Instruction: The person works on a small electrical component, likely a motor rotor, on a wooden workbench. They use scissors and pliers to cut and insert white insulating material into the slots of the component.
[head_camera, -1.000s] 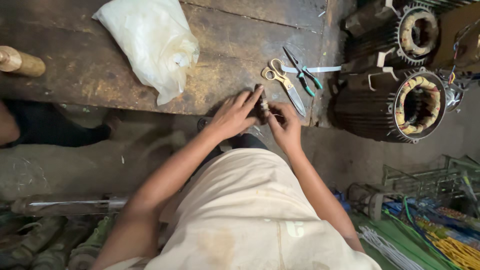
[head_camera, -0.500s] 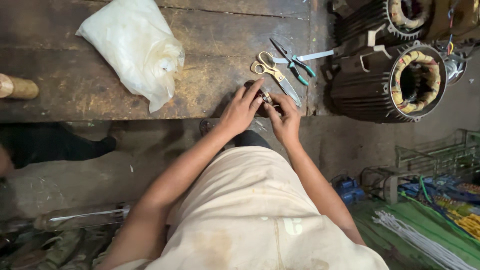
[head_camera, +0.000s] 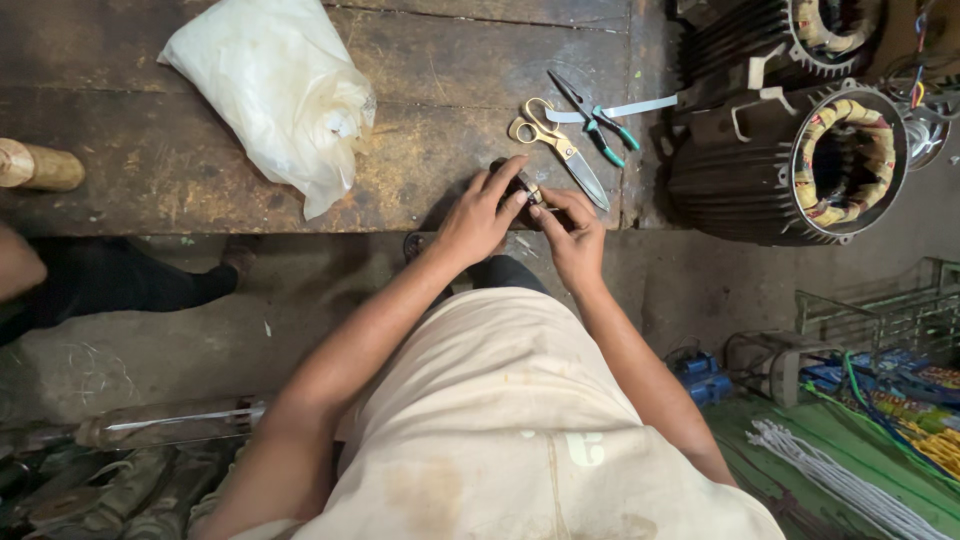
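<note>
My left hand (head_camera: 478, 215) and my right hand (head_camera: 570, 232) meet at the front edge of a worn wooden bench (head_camera: 180, 170). Between their fingertips they pinch a small dark part (head_camera: 527, 188) with a bit of metal showing; most of it is hidden by the fingers. Just beyond the hands lie gold-handled scissors (head_camera: 555, 145) and green-handled pliers (head_camera: 596, 118), flat on the bench and untouched.
A white plastic bag (head_camera: 280, 90) lies at the bench's back left. A wooden handle (head_camera: 40, 166) sticks in from the left edge. Two black finned motor housings (head_camera: 790, 165) with copper windings stand at the right. Wire racks and cables (head_camera: 870, 400) fill the floor at lower right.
The view has shifted slightly, so the bench items sit a little lower in frame. Both hands stay together on the small part at the bench edge.
</note>
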